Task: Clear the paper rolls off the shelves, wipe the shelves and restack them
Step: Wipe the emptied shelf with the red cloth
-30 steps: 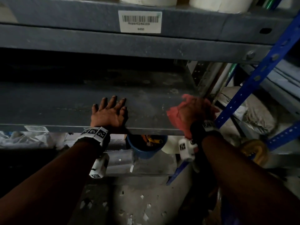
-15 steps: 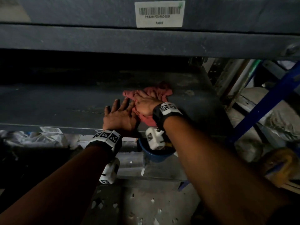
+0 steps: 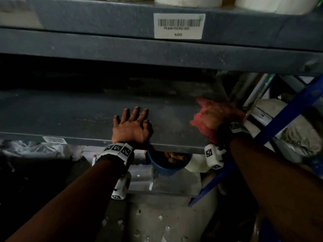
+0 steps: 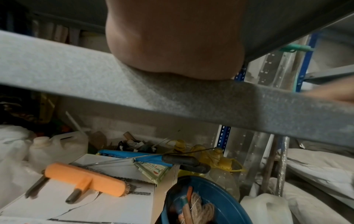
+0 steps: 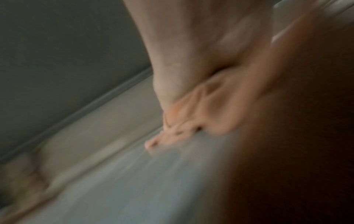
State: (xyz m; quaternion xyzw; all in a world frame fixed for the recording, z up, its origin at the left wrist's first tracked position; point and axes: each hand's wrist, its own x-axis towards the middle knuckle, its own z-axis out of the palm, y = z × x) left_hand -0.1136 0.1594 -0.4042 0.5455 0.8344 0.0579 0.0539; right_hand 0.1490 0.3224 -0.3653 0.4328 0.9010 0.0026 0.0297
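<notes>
- Paper rolls [image 3: 188, 0]: farthest of all, white bases on the upper shelf [image 3: 104, 20] above its barcode label [image 3: 179, 26]; none on the shelf being wiped.
- Nearest, under the working level: blue bucket [image 3: 168, 165] of odds and ends, orange brush [image 4: 86, 179] lying on a white box [image 4: 91, 201], jugs and bags packed around.
- At the front lip of the lower shelf [image 3: 61, 116]: left hand [image 3: 132, 127] flat, fingers straight and spread, gripping nothing; heel of the palm bearing on the edge in the left wrist view, probably as a brace for the lean into the rack.
- Just beyond, toward the right end beside the blue upright [image 3: 286, 116]: right hand [image 3: 216, 117] pressed down on the red cloth [image 3: 201, 121], cloth bunched beneath and around it; too blurred in both views to tell curled from flat fingers.
- Placement judged as a wiping pass at the shelf's right end, weight over the cloth for pressure.
- Deeper back: bare, dark shelf surface.
</notes>
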